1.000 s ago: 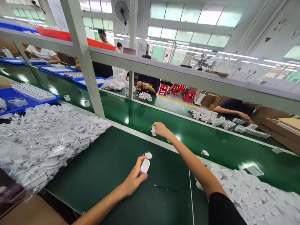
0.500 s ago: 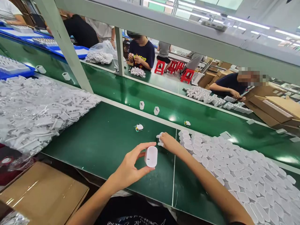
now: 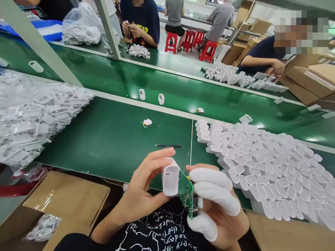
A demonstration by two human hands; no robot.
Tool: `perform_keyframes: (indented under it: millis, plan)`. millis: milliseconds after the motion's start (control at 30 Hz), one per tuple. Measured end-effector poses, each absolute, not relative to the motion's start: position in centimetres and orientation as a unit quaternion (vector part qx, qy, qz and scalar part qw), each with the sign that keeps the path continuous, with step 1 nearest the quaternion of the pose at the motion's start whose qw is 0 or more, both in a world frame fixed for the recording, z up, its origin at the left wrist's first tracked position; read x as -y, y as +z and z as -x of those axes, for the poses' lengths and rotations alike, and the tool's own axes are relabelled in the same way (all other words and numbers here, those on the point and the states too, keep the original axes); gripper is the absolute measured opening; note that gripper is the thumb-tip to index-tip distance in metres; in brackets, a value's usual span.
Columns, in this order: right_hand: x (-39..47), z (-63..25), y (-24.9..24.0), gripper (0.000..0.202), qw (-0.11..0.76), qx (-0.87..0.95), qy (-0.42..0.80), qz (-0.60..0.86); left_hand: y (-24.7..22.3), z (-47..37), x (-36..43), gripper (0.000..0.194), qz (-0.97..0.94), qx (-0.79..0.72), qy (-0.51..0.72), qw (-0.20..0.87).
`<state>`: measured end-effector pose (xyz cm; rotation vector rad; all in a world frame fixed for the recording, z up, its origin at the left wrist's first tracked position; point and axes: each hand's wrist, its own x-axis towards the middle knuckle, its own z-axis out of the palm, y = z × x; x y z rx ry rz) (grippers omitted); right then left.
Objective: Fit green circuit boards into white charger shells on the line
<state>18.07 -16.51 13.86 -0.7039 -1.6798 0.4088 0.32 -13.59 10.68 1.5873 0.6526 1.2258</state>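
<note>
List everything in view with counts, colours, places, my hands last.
Held housing: one, white, front centre
Held board: one, green, beside housing
Tweezers: one, black, on bench
Loose boards: two, green, bench and belt
Upright housings: two, white, on belt
Other belt pieces: several, white, both sides
Grouped housings: many, white, bench right
Bagged parts: many, white, bench left
Far piles: several, white, beyond belt
Cardboard boxes: several, brown, both sides
Stools: four, red, background
Co-workers: several, dark or pale clothing, background
Left hand: one, bare, holding housing
Right hand: one, white finger covers, holding board

A factory assembly line: long green belt [image 3: 180, 91], co-workers [image 3: 146, 24] at the far bench [image 3: 174, 62], massed white housings [image 3: 261, 169].
</note>
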Motion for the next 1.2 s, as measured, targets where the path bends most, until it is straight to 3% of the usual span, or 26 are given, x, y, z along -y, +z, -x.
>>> perform_keyframes:
  millis: [367, 667, 1200]
  plan:
    - [16.4, -17.1, 13.4, 0.027, 0.578, 0.744, 0.142, 0.303, 10.9, -0.5, 15.1, 0.057, -0.659, -0.287, 0.508, 0.474]
    - [17.3, -17.2, 12.8, 0.042, 0.56, 0.721, 0.194, 0.358, 11.0, -1.1, 15.1, 0.051, -0.669, -0.304, 0.499, 0.459]
    - [16.6, -16.8, 12.5, 0.036, 0.565, 0.707, 0.207, 0.372, 10.9, -1.4, 14.4, 0.054, -0.661, -0.325, 0.488, 0.468]
